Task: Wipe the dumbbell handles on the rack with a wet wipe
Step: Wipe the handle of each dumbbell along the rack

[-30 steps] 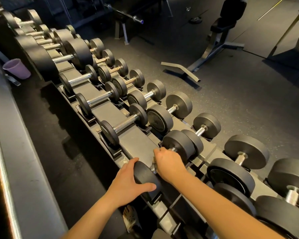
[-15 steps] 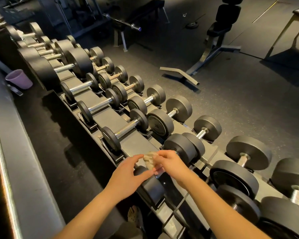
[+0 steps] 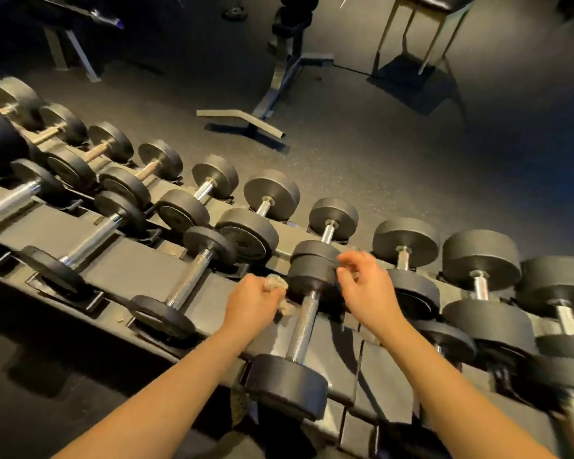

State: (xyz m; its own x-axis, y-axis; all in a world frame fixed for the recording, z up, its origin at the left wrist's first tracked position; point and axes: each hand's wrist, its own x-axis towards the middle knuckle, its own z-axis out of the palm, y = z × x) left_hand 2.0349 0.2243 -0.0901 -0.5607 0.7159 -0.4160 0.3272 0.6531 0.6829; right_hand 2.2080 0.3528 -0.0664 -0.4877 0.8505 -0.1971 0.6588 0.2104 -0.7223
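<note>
A long two-row dumbbell rack runs across the view, filled with black-headed dumbbells with chrome handles. Directly before me lies one dumbbell with a knurled handle. My left hand grips a crumpled pale wet wipe just left of that handle's far end; part of the wipe hangs near the bar. My right hand hovers to the right of the handle beside the far head, fingers loosely curled and holding nothing that I can see.
Another dumbbell lies to the left, heavier ones to the right. Beyond the rack are dark floor, a bench frame and a stool. A foot shows below the rack.
The wipe passed from my right hand to my left. My right hand drew away to the right. The view swung rightward, and the dumbbell's handle is now uncovered.
</note>
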